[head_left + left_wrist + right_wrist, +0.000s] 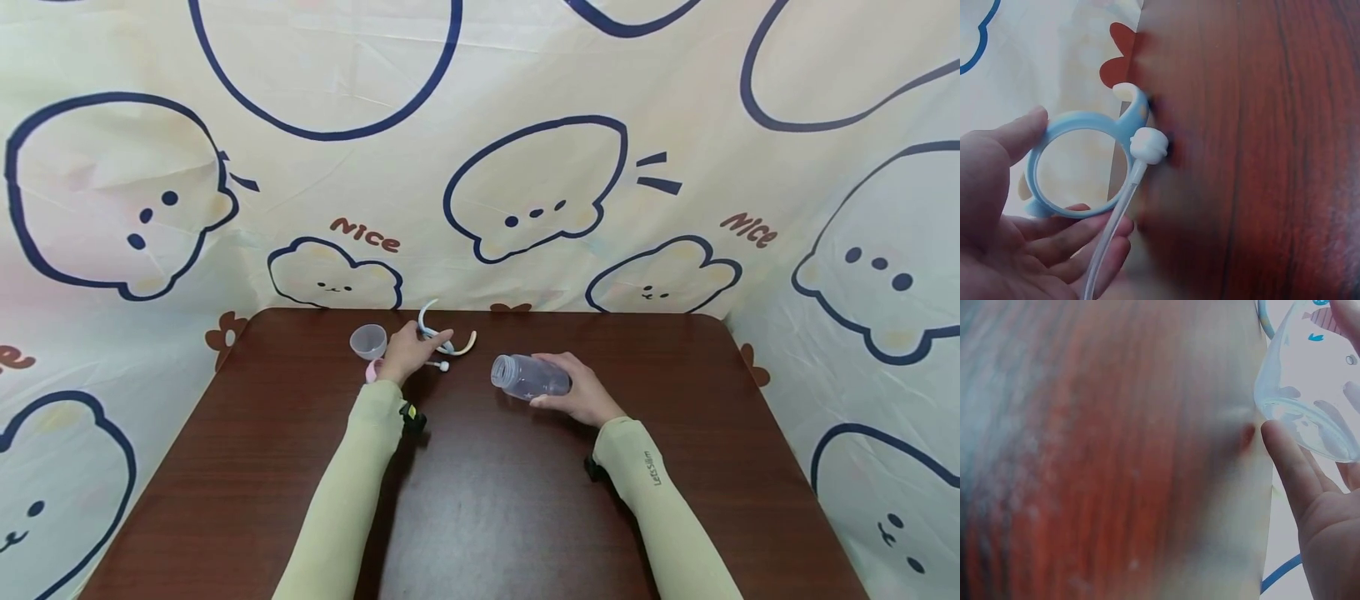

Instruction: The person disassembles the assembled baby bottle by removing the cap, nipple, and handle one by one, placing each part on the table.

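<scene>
My left hand point(405, 354) is at the far left part of the table, pinching a light-blue bottle handle ring point(1082, 120) between thumb and fingers. Its curved grips have cream tips. A clear straw point(1112, 228) with a white ball-shaped end point(1149, 145) crosses the ring's edge and the fingers in the left wrist view. Right of centre, my right hand point(588, 392) grips a clear baby bottle point(536, 377) round its base end. The bottle lies tilted sideways, its open threaded neck facing left. Printed fish show on its wall point(1316, 337) in the right wrist view.
A clear dome-shaped cap point(368, 342) stands left of my left hand. By the left wrist is a pink ring-shaped part point(371, 372), partly hidden by the hand. The brown wooden table point(480, 500) meets a cartoon-printed cloth point(420, 183) at its back and sides.
</scene>
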Motion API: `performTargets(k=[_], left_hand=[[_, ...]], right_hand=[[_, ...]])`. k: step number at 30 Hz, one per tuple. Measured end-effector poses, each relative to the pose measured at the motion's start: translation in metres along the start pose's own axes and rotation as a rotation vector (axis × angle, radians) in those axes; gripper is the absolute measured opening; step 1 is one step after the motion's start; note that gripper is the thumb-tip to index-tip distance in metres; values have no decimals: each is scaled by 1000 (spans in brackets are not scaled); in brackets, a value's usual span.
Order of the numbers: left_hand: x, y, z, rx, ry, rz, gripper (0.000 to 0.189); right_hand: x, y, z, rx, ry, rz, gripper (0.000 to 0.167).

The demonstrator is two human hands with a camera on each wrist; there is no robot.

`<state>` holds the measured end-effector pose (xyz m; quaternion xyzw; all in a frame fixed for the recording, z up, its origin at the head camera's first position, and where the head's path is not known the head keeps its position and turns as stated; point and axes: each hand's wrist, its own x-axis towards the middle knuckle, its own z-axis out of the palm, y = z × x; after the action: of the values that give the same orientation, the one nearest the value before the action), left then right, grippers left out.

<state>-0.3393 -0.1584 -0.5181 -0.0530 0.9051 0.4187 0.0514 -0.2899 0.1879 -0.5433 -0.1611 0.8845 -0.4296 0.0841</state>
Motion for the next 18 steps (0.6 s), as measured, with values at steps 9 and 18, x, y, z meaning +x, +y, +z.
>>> performTargets(k=[9,18], left_hand=[[-2,4,-4,-21,-44,-74,81],[-4,8,-6,36,-31,-59,86]], right_hand=[[0,1,0,3,2,10,80],[-2,-2,-1,-4,-2,16,80]])
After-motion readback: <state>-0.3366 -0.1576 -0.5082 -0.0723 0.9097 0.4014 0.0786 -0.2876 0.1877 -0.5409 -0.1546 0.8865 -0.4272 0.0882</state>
